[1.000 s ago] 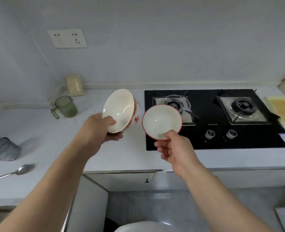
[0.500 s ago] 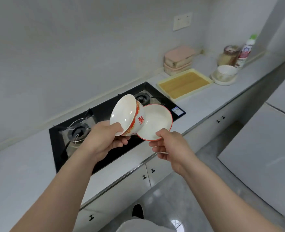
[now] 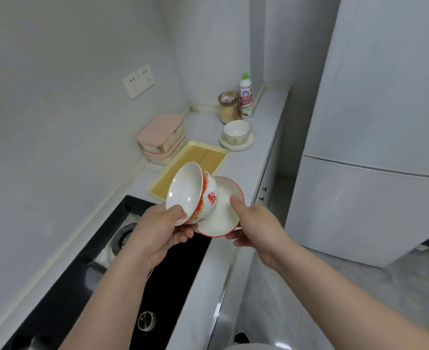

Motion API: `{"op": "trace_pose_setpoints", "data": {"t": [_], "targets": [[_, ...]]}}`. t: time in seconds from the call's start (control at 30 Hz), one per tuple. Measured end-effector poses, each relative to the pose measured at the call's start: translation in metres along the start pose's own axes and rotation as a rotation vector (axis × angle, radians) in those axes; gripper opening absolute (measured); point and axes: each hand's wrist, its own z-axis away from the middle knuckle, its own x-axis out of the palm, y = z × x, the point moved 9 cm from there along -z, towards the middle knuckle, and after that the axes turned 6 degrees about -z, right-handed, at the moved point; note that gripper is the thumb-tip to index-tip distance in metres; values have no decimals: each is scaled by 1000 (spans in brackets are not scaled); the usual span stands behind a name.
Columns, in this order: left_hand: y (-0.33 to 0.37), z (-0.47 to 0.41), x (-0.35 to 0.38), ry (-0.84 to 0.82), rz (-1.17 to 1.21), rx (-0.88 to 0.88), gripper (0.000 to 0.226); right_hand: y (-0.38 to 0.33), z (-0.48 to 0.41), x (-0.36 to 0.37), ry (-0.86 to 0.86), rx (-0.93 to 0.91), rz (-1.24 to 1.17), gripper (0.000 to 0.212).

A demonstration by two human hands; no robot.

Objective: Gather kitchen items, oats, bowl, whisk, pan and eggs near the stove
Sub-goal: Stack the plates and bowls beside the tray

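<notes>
You're holding two bowls in the air, both off the counter point(image 3: 266, 117), over its front edge at the right end of the black hob point(image 3: 173, 274). Your left hand point(image 3: 163, 228) is pinching the red-patterned bowl point(image 3: 190, 190) by the rim, thumb inside and fingers curled round the outside, w/ the bowl tipped almost on its side. Your right hand point(image 3: 256, 223) is gripping the shallower red-rimmed bowl point(image 3: 221, 218) the same way: thumb lying across the inside, fingers underneath. The patterned bowl's foot is sitting in the mouth of the red-rimmed one. They're looking like they're touching, tho I can't tell how hard.

Risks, as I'm reading it:

1. **Chipping:** it's ceramic on ceramic, so if you're nesting them at this tilt, rim vs. foot could chip.
2. **Dropping:** both are rim pinches, not full grasps. A slip is sending a bowl to the floor point(image 3: 309, 286) or onto the glass hob, which could crack too.
3. **Setting down:** a yellow tray point(image 3: 195, 160) is lying just beyond the hob, so free counter nr the stove is narrow. A tilted bowl put down there could roll.

By the back right corner, a jar of pale flakes point(image 3: 228, 107) (prob. the oats) is standing beside a green-capped bottle point(image 3: 245, 97), w/ a white bowl on a saucer point(image 3: 237, 130) in front. No whisk, pan or eggs are showing.
</notes>
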Motion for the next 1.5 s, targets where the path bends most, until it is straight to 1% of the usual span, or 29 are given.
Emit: {"op": "trace_pose_setpoints", "data": {"t": [0.1,0.2,0.37,0.47,0.57,0.67,0.8,0.87,0.93,0.97,1.1,1.17,1.27,1.37,1.5], "targets": [[15,-41,9,-50,3,5,22,-9,-32,-5,43,24,-90,53],[21,-77,20,-106,-5,-14,22,-18,-64,-8,58,18,-129,54],[37,-139,42,-110,-39,-38,20,-41,-128,-20,69,-15,-53,67],[55,-177,58,-98,-100,-20,21,-65,-170,-31,79,-49,-12,56],[73,-222,77,-62,-156,-23,22,-88,-228,-43,56,-43,76,45],[97,-279,96,29,-184,-42,20,-121,-301,-47,-61,-42,142,41],[130,-335,113,97,-182,-81,19,-163,-367,-57,-114,-44,134,35],[146,-363,125,108,-193,-83,22,-180,-396,-64,-118,-34,168,30],[158,-393,135,125,-199,-90,22,-191,-428,-72,-97,-8,210,33],[163,-411,141,133,-196,-95,22,-196,-447,-76,-87,0,230,31],[168,-464,154,163,-253,-116,33,-205,-500,-84,-67,-31,393,31],[167,-485,158,171,-297,-146,37,-208,-521,-86,-50,-48,459,23],[162,-506,161,182,-343,-180,37,-199,-547,-88,-23,-29,531,15],[152,-521,164,180,-370,-215,36,-185,-569,-91,18,-31,623,18],[140,-531,171,150,-389,-262,32,-168,-584,-89,24,-17,639,18]]}}
